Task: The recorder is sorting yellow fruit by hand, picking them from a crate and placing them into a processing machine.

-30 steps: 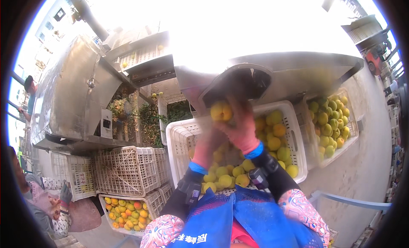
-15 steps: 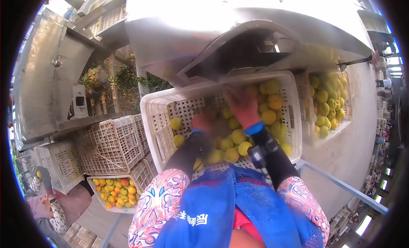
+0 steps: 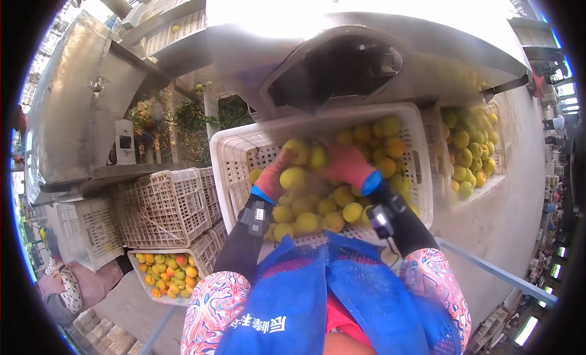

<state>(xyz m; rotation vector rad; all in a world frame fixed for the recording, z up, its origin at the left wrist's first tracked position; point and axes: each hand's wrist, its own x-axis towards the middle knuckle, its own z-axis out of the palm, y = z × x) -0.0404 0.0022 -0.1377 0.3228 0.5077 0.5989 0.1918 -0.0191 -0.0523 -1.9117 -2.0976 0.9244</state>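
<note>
Yellow-green peaches (image 3: pixel 307 223) lie in a white plastic crate (image 3: pixel 227 172) in front of me, filling its middle and right side. My left hand (image 3: pixel 272 177), pinkish with a blue cuff, curves round the left side of a few peaches (image 3: pixel 293 178). Opposite it, my right hand (image 3: pixel 349 166) presses in from the right against a peach (image 3: pixel 318 158), its fingertips blurred. Between the two hands, these peaches sit higher than the ones nearer me. The undersides of the hands are hidden.
A metal chute (image 3: pixel 342 68) opens just beyond the crate. Another crate of peaches (image 3: pixel 470 150) stands to the right. Stacked crates (image 3: pixel 155 208) and a crate of redder fruit (image 3: pixel 168 275) are at the left. A blue rail (image 3: pixel 494 272) runs at the right; a person (image 3: pixel 91 285) is far left.
Both hands were apart and low in the crate; now they face each other round peaches. My left hand has moved left, and more peaches cover the crate's middle and left.
</note>
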